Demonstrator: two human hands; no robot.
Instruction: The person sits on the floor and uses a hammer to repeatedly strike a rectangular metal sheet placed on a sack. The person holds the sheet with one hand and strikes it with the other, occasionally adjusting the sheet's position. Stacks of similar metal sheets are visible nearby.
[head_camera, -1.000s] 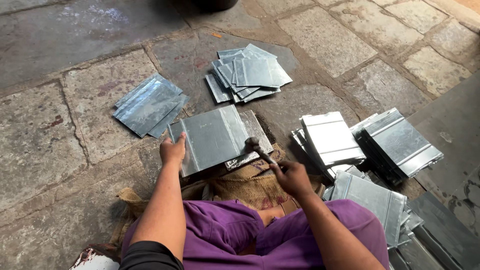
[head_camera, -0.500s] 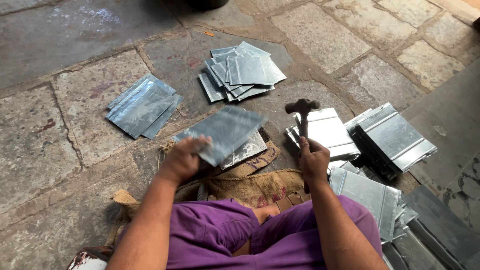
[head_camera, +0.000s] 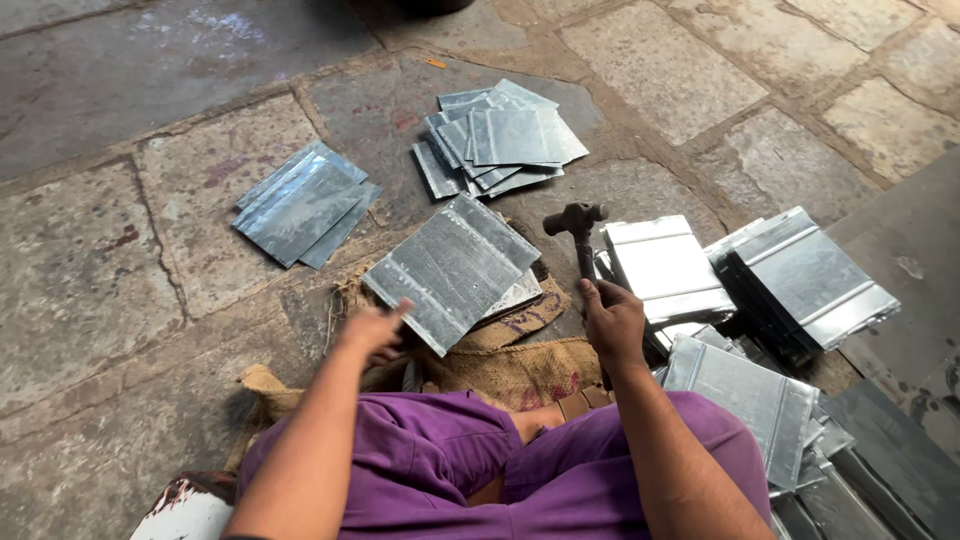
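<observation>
Stone paving (head_camera: 120, 270) in big worn slabs serves as the floor here, and a person in purple trousers sits on it with a piece of burlap sacking (head_camera: 510, 365) spread in front of the knees. On that sacking lies a square metal sheet (head_camera: 452, 268), tilted, one corner toward the left hand (head_camera: 372, 332). The left hand's grip is loose, fingers spread, touching or just short of the sheet's near edge; I cannot tell which. The sacking likely pads the sheet against the stone.

Right of the sheet, the right hand (head_camera: 612, 322) is closed tight round the handle of a hammer (head_camera: 578, 228), whose head stands raised beside the sheet's far right corner.

Beyond the sheet lies a fanned pile of flat sheets (head_camera: 505, 140); left of the sheet, a smaller stack (head_camera: 300, 203). Right of the sheet, folded pieces with raised edges (head_camera: 665, 268) are heaped, more of them (head_camera: 810, 280) further right, apparently sorted by kind within arm's reach.
</observation>
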